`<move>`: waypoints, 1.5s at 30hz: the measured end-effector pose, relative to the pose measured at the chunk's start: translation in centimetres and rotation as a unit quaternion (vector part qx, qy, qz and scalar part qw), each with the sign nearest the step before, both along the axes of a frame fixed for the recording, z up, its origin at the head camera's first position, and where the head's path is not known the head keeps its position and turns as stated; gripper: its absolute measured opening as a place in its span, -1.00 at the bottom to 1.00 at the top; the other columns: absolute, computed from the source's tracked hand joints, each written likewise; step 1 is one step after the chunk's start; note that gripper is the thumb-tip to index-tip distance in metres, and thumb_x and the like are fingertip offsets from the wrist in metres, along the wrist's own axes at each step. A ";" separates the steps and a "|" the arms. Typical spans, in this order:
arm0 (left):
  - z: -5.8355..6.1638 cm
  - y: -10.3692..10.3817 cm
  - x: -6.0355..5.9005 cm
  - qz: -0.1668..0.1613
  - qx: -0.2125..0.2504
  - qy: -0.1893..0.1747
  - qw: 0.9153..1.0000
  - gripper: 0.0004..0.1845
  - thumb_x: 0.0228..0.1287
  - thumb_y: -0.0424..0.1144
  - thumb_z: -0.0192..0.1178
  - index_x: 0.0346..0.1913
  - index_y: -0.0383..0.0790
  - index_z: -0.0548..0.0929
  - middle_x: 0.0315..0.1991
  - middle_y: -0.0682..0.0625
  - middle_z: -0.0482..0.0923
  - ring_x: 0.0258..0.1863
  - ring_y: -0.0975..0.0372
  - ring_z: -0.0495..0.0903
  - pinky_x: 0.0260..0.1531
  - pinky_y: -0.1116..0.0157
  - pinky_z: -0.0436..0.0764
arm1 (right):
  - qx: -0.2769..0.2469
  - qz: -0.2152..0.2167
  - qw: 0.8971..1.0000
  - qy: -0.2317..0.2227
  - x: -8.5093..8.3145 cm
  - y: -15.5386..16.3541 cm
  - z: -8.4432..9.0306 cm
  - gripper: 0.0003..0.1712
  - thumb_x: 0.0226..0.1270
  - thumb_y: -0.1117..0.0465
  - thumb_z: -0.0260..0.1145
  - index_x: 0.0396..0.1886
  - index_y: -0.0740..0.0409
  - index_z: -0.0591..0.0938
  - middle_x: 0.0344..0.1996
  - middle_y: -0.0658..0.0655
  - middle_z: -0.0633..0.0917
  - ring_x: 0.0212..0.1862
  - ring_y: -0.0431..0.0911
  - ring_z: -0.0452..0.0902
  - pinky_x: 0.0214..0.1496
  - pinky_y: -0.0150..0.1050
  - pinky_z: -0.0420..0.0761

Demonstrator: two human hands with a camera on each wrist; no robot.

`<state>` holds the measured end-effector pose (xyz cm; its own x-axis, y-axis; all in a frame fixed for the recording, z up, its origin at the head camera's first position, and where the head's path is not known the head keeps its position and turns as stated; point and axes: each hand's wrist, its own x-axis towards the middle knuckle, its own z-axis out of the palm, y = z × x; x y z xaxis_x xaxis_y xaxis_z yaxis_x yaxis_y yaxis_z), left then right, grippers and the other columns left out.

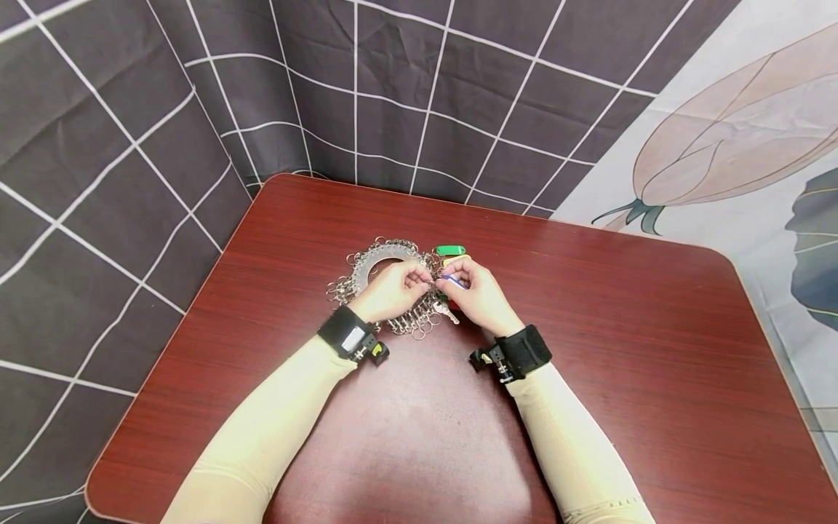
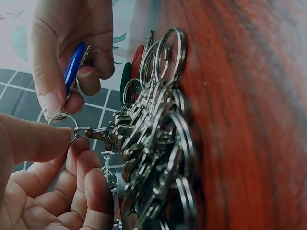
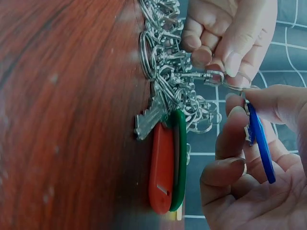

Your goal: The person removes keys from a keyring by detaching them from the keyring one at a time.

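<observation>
From the left, I see the key ring bundle (image 1: 386,287), a metal disc hung all round with snap clips and split rings, lying on the red-brown table (image 1: 622,349) near its far edge. I judge it stiff, fairly heavy for its size and loose-jointed: lifted by one clip, the rest would swing and rattle, so the disc rim is the steady place to hold.

My left hand (image 1: 393,291) rests over the bundle, thumb and forefinger pinching one split ring (image 2: 62,120) that hangs from a snap clip (image 2: 98,133) pulled out sideways from the mass. The ring is thin, springy wire, smooth and likely slippery; I would grip it at the edge, near the coil's end, with fingertip and nail.

Just to the right, my right hand (image 1: 478,295) pinches a blue key tag (image 3: 261,143) between thumb and fingers, its top touching that same ring. The tag looks like light, rigid plastic, best held by its flat faces.

Beside the bundle lie a key (image 3: 146,122), a red tag (image 3: 160,167) and a green tag (image 3: 179,158), stacked and touching; a second green tag (image 1: 450,250) sits at the far side.
</observation>
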<state>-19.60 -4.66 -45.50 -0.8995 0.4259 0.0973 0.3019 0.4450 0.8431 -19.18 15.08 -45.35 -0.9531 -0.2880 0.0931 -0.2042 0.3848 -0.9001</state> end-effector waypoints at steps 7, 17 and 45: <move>-0.3 0.1 -0.1 0.037 0.015 -0.002 0.999 -0.88 0.30 -0.36 0.20 -0.14 -0.28 0.59 -0.26 -0.06 0.61 -0.26 0.18 0.60 -0.16 0.31 0.58 | 0.067 0.009 0.998 0.011 0.3 -0.1 0.2 -0.86 0.24 0.22 0.37 -0.23 0.13 0.65 -0.33 0.03 0.64 -0.37 -0.14 0.48 -0.33 -0.32 0.46; -0.2 0.1 0.0 0.058 0.036 0.002 0.998 -0.90 0.26 -0.38 0.24 -0.18 -0.25 0.59 -0.29 -0.04 0.60 -0.30 0.19 0.58 -0.21 0.31 0.58 | 0.066 0.013 0.998 0.017 0.2 -0.1 0.0 -0.90 0.26 0.21 0.36 -0.27 0.11 0.64 -0.36 0.01 0.62 -0.40 -0.16 0.45 -0.36 -0.31 0.44; -0.4 0.1 -0.1 0.000 0.001 -0.011 1.000 -0.91 0.28 -0.32 0.24 -0.20 -0.24 0.61 -0.31 0.00 0.60 -0.29 0.23 0.59 -0.19 0.36 0.57 | 0.013 -0.021 0.999 0.022 0.4 -0.2 0.5 -0.80 0.27 0.31 0.28 -0.16 0.31 0.58 -0.34 0.11 0.66 -0.35 -0.16 0.48 -0.30 -0.38 0.46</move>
